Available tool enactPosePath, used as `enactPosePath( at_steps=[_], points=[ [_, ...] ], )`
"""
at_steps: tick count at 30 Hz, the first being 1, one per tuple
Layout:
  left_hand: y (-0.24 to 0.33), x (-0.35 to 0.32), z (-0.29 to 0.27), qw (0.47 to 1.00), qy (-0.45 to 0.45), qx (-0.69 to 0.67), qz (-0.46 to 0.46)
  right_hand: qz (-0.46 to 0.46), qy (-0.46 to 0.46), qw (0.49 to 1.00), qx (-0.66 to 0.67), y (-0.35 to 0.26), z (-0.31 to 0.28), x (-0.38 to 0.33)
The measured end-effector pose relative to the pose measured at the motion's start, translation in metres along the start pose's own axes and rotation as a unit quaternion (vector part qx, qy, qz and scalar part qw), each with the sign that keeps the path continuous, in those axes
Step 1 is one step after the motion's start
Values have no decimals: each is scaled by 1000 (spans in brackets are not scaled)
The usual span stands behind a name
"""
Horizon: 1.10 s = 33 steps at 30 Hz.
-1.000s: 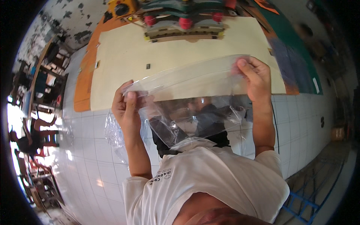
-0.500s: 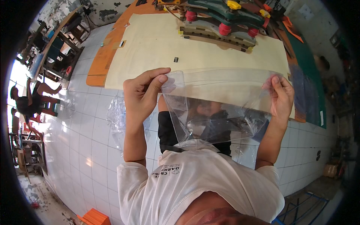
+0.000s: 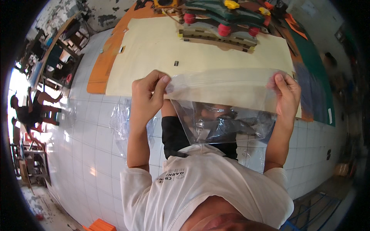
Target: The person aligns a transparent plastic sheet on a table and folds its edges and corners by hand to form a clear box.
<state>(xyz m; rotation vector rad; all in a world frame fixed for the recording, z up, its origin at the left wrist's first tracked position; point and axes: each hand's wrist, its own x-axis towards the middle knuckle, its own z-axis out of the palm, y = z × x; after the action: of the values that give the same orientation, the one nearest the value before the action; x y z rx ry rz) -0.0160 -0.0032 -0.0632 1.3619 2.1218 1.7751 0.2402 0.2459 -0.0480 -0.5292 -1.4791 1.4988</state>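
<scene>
Stretched between my two hands is a clear plastic sheet [image 3: 227, 123], see-through and glossy, its lower part hanging over my lap. My left hand [image 3: 151, 90] pinches its upper left corner between thumb and fingers. At the upper right corner, my right hand [image 3: 286, 92] grips it the same way, thumb toward me. The sheet's top edge crosses in front of the cream sheet [image 3: 150, 42] that covers the table. Whether the plastic is one layer or folded double, I cannot tell.
A green press-like frame [image 3: 219, 19] with red cylinders stands at the table's far side. A small dark block [image 3: 176, 63] lies on the cream sheet. Crumpled clear plastic [image 3: 120, 119] is on the tiled floor at left. Another person [image 3: 29, 107] sits far left.
The plastic's left side has opened out flatter, and its bottom edge has risen slightly. My left hand has shifted a little to the right. Both hands keep their hold.
</scene>
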Motion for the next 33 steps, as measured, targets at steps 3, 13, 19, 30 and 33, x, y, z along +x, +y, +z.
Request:
enactPosePath(
  at_steps=[3, 13, 19, 30, 33],
  points=[
    [5, 2, -10, 996, -72, 58, -15, -47, -53, 994, -86, -18, 12, 7],
    [67, 27, 41, 988, -137, 38, 63, 3, -220, 966, -138, -35, 76, 3],
    [71, 40, 54, 975, -214, -64, 6, -16, -243, 956, -161, -30, 90, -6],
    [56, 22, 13, 981, -90, -170, 2, -65, -288, 952, -76, -36, 37, -9],
    [54, 11, -13, 988, 14, -150, 41, -209, -327, 906, -166, -43, -9, -9]
  ],
)
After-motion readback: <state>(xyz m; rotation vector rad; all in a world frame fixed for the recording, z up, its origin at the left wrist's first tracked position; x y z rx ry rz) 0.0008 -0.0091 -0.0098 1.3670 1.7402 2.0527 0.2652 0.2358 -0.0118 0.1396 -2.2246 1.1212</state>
